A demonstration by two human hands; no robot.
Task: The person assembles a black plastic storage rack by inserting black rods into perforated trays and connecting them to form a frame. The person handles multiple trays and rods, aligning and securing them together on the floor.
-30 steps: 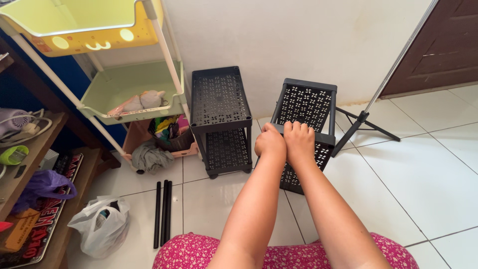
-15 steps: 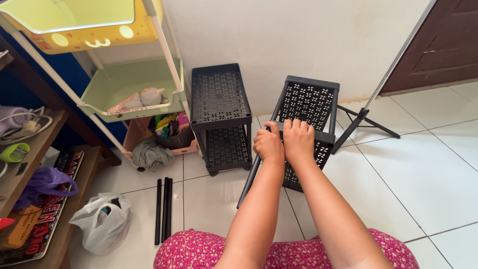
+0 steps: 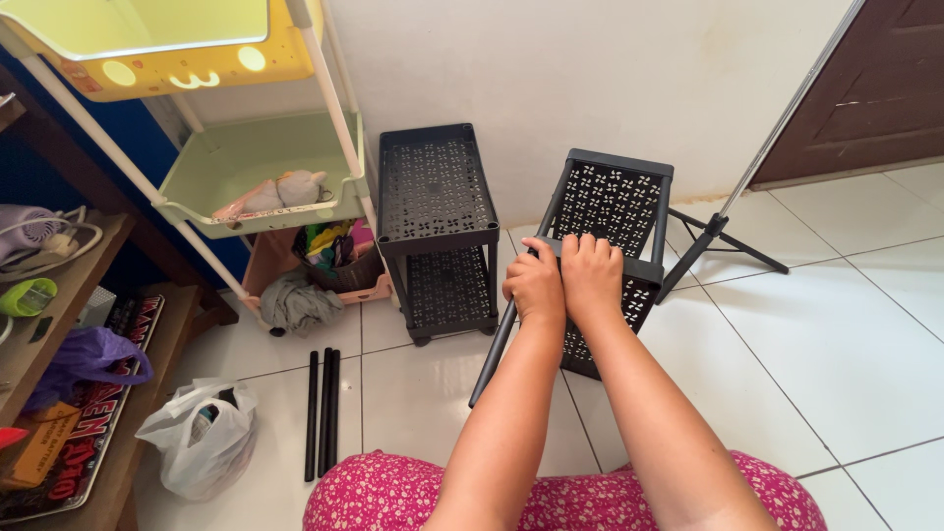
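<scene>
My left hand (image 3: pixel 534 283) is closed around a black tube (image 3: pixel 489 365) that slants down toward the tiled floor. My right hand (image 3: pixel 591 273) grips the near top edge of a tilted black perforated shelf rack (image 3: pixel 610 202), right beside the left hand. The tube's upper end meets the rack's near left corner under my hands. A second black rack (image 3: pixel 437 187) of the same kind stands upright to the left, against the wall.
Three loose black tubes (image 3: pixel 323 411) lie on the floor at left. A pastel trolley (image 3: pixel 258 162) with trays, a white plastic bag (image 3: pixel 202 440) and a wooden shelf (image 3: pixel 54 324) crowd the left. A tripod leg (image 3: pixel 723 231) stands behind the tilted rack.
A black tube has come out from the rack's near left corner in my left hand; a second ago it was hidden. Both hands have barely shifted since half a second ago.
</scene>
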